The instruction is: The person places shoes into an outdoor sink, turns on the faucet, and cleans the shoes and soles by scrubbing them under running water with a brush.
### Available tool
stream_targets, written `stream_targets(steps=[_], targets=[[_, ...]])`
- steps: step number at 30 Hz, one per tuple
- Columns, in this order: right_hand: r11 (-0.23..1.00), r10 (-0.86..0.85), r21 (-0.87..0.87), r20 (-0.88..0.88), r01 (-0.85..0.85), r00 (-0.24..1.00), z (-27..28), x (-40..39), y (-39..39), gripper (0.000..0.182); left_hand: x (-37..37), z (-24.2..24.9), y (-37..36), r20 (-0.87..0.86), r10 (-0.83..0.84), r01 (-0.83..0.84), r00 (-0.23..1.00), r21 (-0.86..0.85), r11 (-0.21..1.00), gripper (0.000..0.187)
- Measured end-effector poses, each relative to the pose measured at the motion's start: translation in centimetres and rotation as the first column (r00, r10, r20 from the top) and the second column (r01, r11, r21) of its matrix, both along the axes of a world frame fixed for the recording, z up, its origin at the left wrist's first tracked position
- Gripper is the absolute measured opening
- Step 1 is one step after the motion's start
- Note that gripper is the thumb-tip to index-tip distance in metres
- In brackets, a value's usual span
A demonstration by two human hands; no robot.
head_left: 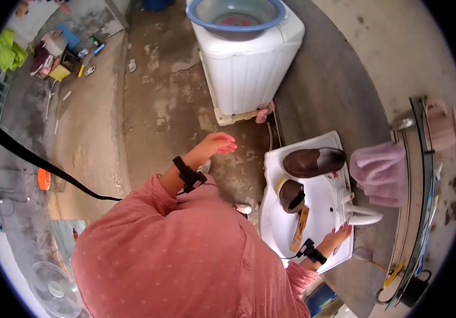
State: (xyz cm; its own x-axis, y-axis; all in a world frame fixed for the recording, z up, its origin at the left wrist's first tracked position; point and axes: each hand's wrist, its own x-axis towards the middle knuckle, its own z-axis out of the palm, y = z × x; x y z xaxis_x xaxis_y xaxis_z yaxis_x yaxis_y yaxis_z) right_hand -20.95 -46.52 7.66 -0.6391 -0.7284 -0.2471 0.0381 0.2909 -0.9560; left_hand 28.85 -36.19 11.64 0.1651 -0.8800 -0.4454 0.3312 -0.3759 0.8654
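My left hand (218,144) hangs in the air left of the sink, fingers stretched out and nothing in them. My right hand (336,238) reaches over the sink's near right edge, fingers extended, fingertips close below the white faucet (363,215). In the white sink (320,213), a dark brown shoe (305,163) lies along the far rim. A second brown shoe (290,195), with a yellowish patch at one end, rests in the basin. Beside it is a long, narrow wooden piece (299,230), like a brush handle.
A lilac towel (379,172) hangs right of the sink, near a shelf holding a pink mug (439,124). Beyond stands a white washing machine (246,74) with a blue basin (236,21) on top. A fan (55,289) and an orange-rimmed basket (43,179) are at left.
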Motion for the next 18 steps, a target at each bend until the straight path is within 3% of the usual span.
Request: stream_targets(steps=[3,5,6,8,10,12,13,14,16,18], targets=[[0.999,-0.016,0.039,-0.043,0.017,0.999,2.1,2.1,1.0,0.05,6.1,-0.4,1.3,0.004,0.142,-0.142,0.99,-0.017,0.99,0.023],[0.988,-0.114,0.096,-0.081,0.122,0.99,3.0,3.5,2.1,0.05,10.4,-1.5,2.2,0.037,0.227,-0.226,0.973,-0.018,0.974,0.021],[0.993,-0.089,0.075,-0.053,0.093,0.995,3.7,5.0,2.8,0.049,12.3,-2.0,2.5,0.017,0.194,-0.194,0.981,-0.004,0.981,0.021],[0.98,-0.189,-0.041,0.126,0.195,0.974,3.8,7.4,3.0,0.048,16.4,-2.4,3.0,0.037,0.213,-0.213,0.976,-0.011,0.977,0.02],[0.971,-0.214,-0.08,0.12,0.224,0.97,4.2,12.2,2.9,0.05,20.4,-3.1,3.1,0.043,0.214,-0.215,0.976,0.022,0.976,0.019],[0.947,-0.263,-0.221,-0.125,0.232,0.957,5.6,18.5,3.2,0.049,23.5,-3.3,4.3,0.067,0.267,-0.269,0.961,0.023,0.963,0.019],[0.923,-0.285,-0.314,-0.164,0.224,0.944,5.7,21.9,2.5,0.044,25.3,-3.9,4.7,0.052,0.272,-0.274,0.961,0.02,0.962,0.019],[0.945,-0.222,-0.285,-0.199,0.161,0.954,6.9,26.6,2.0,0.042,26.9,-3.8,4.8,0.054,0.295,-0.296,0.954,0.013,0.955,0.019],[0.964,0.084,-0.24,-0.151,-0.119,0.985,5.5,33.0,0.4,0.043,29.8,-3.3,5.1,0.028,0.295,-0.297,0.955,0.062,0.953,0.019],[0.877,0.457,-0.111,-0.105,-0.467,0.883,4.7,41.2,-0.7,0.043,32.5,-3.4,4.5,0.037,0.292,-0.294,0.956,0.095,0.951,0.021]])
